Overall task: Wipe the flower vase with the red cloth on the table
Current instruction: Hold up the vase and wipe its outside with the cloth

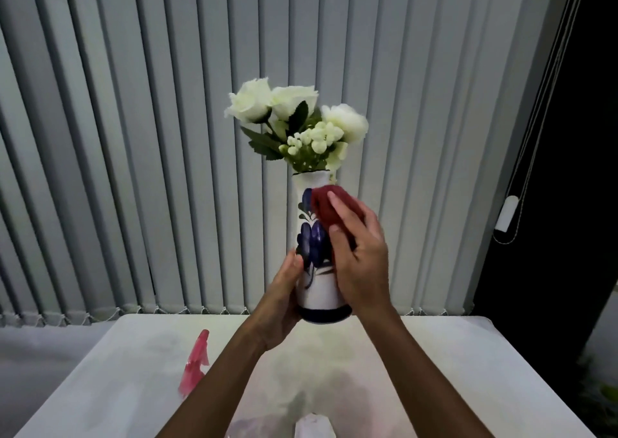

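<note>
A tall white flower vase (319,290) with blue painted flowers and a blue band at its base is lifted above the table's far edge. White artificial flowers (294,120) stick out of its mouth. My left hand (284,300) grips the vase's lower left side. My right hand (359,253) presses a bunched red cloth (331,203) against the vase's upper right side, near the neck. The hand covers the lower part of the cloth.
A white table (451,370) spreads below. A pink spray bottle head (195,364) shows at the left, partly behind my left forearm. A pale object (314,426) sits at the bottom edge. Grey vertical blinds (133,136) hang behind, with a cord weight (506,217) at right.
</note>
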A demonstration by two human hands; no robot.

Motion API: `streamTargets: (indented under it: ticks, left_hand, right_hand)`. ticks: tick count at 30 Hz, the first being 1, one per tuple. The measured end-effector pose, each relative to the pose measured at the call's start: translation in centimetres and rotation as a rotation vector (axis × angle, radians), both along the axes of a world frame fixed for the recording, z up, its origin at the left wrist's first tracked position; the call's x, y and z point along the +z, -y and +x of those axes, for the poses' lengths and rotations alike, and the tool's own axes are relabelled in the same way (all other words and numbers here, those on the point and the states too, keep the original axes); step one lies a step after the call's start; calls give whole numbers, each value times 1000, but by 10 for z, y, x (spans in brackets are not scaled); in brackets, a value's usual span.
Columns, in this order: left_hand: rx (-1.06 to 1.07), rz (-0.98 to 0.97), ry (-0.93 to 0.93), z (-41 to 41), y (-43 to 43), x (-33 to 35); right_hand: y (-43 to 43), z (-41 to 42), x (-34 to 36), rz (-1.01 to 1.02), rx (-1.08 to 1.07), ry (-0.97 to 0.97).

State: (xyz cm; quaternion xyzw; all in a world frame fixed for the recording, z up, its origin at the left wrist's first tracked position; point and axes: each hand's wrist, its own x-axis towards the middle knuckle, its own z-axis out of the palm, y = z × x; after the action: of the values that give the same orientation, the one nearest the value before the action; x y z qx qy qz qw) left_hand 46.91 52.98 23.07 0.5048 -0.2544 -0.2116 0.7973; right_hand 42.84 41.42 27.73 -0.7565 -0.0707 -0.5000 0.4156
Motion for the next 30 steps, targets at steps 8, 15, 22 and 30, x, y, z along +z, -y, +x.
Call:
streamTargets:
  ticks: [8, 15, 22, 30]
  left_hand:
    - [110, -66, 53, 4, -3, -6]
    - [102, -42, 67, 8, -4, 10]
    - [121, -42, 114, 14, -3, 7]
    - [186, -104, 9, 19, -4, 10]
  right_hand:
    - [-9, -5, -28, -6, -19, -141]
    - [-18, 2, -9, -281, -270, -6]
    - [4, 31, 28, 345, 242, -310]
    - [-17, 9, -37, -292, -267, 45]
